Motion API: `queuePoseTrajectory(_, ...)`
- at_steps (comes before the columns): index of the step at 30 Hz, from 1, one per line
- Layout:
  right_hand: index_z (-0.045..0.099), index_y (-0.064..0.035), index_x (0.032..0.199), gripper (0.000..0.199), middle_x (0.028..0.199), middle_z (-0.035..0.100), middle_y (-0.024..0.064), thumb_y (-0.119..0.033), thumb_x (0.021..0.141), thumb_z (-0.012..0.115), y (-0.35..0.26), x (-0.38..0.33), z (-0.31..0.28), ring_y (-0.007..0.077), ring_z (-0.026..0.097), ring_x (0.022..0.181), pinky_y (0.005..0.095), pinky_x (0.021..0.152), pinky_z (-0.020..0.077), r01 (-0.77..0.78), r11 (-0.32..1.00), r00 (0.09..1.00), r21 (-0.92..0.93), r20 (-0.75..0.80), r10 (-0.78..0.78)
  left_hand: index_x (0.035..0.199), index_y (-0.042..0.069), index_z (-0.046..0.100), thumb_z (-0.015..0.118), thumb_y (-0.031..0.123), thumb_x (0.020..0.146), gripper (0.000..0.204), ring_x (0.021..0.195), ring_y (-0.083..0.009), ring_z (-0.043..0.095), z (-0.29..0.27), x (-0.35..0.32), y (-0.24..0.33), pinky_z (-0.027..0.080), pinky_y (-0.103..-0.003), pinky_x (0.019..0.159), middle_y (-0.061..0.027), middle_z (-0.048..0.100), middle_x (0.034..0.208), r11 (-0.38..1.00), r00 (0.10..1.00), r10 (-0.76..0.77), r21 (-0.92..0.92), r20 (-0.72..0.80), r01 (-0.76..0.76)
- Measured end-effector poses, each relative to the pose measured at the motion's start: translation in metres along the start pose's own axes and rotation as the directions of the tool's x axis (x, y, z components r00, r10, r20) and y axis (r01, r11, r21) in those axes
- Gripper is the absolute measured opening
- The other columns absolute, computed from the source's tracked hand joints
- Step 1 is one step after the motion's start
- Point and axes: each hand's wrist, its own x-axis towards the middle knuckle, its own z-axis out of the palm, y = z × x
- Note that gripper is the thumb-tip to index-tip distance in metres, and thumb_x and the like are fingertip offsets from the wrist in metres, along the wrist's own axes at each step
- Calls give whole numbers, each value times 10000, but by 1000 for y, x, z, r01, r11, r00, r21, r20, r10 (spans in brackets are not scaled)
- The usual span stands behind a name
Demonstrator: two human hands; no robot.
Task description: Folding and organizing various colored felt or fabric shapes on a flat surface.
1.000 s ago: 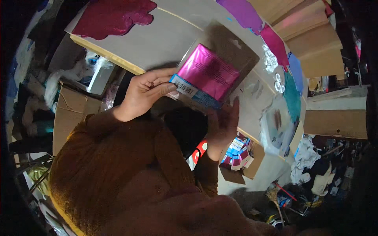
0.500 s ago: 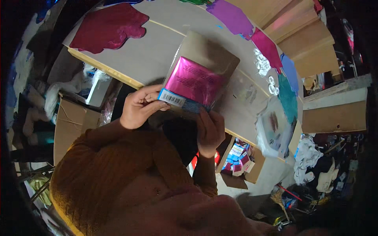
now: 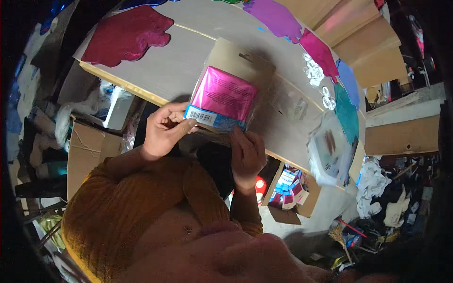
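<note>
"Two hands are on the packet (image 3: 222,92), left hand (image 3: 159,128) and right hand (image 3: 248,158); how firm is each grip?"

"The left one is clamped on the near left corner, thumb (image 3: 183,129) on the printed face, some fingers out of sight behind; the right one has its fingertips (image 3: 236,132) at the near right corner, and I cannot tell whether they pinch it or merely rest there"

"And where does it sit?"

"Between the hands, over the near edge of the grey table (image 3: 155,80); an open carton (image 3: 310,195) of similar packs (image 3: 289,188) stands lower, to the right; dark red sheets (image 3: 125,37) lie at the far left"

"How would you do this step well?"

"Light pressure at both near corners, I'd judge; thumb flat rather than digging in, so the clear film (image 3: 255,107) doesn't crease; corners steady together, so the card back (image 3: 229,53) doesn't twist; no squeezing the pink pouch (image 3: 224,93), which looks soft"

"Which way does it point?"

"Its hang slot (image 3: 245,57) is at the far end, the blue band (image 3: 225,123) at the near end, printed face toward the person; the long axis runs near to far, the far end leaning right; the near edge slants too, its left corner a little farther off than its right one"
</note>
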Motion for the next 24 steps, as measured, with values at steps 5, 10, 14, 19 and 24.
queuePoseTrajectory(5, 751, -86, 1061, 332, 842, 636, 89, 1, 746, 806, -4, 8, 0, 215, 626, 728, 314, 657, 522, 38, 998, 999, -52, -26, -40, 1269, -52, 552, 651, -71, 903, 380, 812, -83, 645, 0, 2, -2, 528, -230, 692, -60, 695, 955, 990, 992, 123, 67, 26, -124)
queuePoseTrajectory(10, 740, -121, 1099, 361, 838, 636, 86, -98, 749, 824, -11, 23, -1, 229, 625, 742, 325, 643, 511, 58, 969, 993, -241, 115, -31, 1287, 18, 582, 729, -13, 857, 455, 780, -79, 617, -4, 7, 7, 491, -222, 669, -55, 673, 887, 948, 988, 147, 294, -57, -124)
queuePoseTrajectory(14, 735, -142, 1097, 364, 898, 649, 82, -182, 747, 823, -11, 31, -8, 245, 629, 808, 352, 670, 508, 19, 904, 975, -427, 210, 79, 1217, 67, 653, 787, 73, 802, 436, 785, -133, 631, -11, 14, 30, 495, -253, 699, -70, 658, 879, 535, 976, 177, 820, 128, -205)
queuePoseTrajectory(19, 729, -143, 1049, 299, 1034, 659, 68, -184, 759, 789, -2, 42, -7, 277, 628, 925, 398, 773, 513, 336, 884, 930, -324, 264, -257, 1080, 89, 726, 822, 174, 735, 368, 898, -242, 641, -21, 33, 31, 513, -365, 811, -74, 669, 932, 219, 797, 377, 790, 472, -572)
queuePoseTrajectory(24, 719, -129, 1030, 267, 1109, 654, 55, -122, 765, 747, -4, 57, 1, 292, 622, 978, 415, 846, 509, 449, 865, 865, -221, 349, -360, 1035, 85, 732, 819, 180, 724, 336, 996, -271, 635, -24, 47, 25, 504, -438, 896, -71, 691, 1033, 203, 676, 380, 657, 631, -726)
